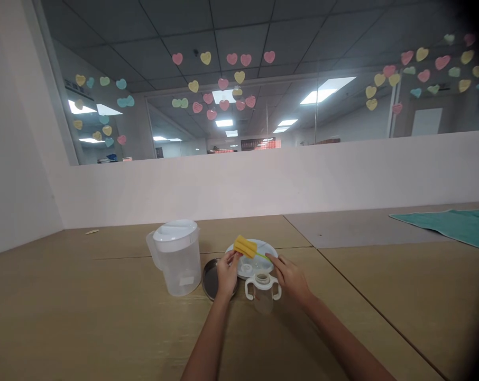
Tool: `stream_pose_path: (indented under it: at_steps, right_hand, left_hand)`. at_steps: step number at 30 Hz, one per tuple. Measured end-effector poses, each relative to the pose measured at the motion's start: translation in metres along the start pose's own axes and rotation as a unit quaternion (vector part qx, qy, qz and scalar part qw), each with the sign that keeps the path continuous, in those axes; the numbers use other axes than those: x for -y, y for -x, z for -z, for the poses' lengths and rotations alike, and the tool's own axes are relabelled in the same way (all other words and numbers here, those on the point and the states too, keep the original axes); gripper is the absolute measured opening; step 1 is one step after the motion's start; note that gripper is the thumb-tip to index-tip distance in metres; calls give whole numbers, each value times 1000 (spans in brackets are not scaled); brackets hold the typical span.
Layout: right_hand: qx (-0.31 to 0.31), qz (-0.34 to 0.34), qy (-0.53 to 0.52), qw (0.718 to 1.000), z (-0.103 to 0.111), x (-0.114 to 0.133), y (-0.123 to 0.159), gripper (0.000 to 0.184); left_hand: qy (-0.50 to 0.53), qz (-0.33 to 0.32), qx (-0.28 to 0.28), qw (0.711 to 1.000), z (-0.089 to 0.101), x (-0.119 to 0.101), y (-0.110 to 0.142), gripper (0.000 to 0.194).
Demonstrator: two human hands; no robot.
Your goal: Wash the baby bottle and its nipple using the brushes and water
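A sponge bottle brush with a yellow head (245,247) and a thin green handle is held aslant above a white plate (272,264). My right hand (291,278) is closed on the handle end. The fingers of my left hand (227,272) pinch the lower left side of the sponge. Just below the brush, a clear baby bottle (263,299) with two white side handles stands upright and uncapped. Small white and clear parts (246,269) lie on the plate. Partly behind my left hand is a round, dark metal dish (210,279).
A translucent lidded pitcher (182,259) stands left of the metal dish. A teal cloth (457,225) lies at the far right of the table (116,312). Behind the table rises a white wall (239,182) below a window with heart-shaped notes.
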State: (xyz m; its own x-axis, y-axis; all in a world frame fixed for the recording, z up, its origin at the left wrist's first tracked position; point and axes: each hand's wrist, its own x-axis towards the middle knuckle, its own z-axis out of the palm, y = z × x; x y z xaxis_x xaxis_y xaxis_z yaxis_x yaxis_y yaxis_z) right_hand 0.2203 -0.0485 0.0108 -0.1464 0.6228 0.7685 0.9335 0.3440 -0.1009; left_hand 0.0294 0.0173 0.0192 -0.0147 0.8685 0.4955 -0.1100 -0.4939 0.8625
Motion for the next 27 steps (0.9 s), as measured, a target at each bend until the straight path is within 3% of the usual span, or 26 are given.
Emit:
stream_pose_path:
  at_steps: [3, 7, 10, 18, 24, 27]
  right_hand:
    - [-24, -14, 8, 1000, -1, 2, 2, 38]
    - [-53, -107, -5, 993, 4, 4, 1, 37]
    - [-42, -143, -19, 989, 10, 2, -2, 38]
    - [12, -119, -56, 991, 2, -6, -2, 44]
    - [15, -28, -130, 991, -5, -10, -2, 41]
    - [15, -15, -151, 988, -6, -15, -2, 40]
  left_hand:
    - [7, 15, -6, 1000, 1, 3, -1, 39]
    - [-16, 22, -18, 999, 4, 9, -3, 40]
    - [-25, 9, -19, 999, 6, 8, -4, 40]
    - [51, 39, -51, 997, 2, -9, 0, 42]
    - [124, 81, -119, 982, 4, -13, -3, 41]
    - [148, 91, -140, 975, 6, -9, -6, 44]
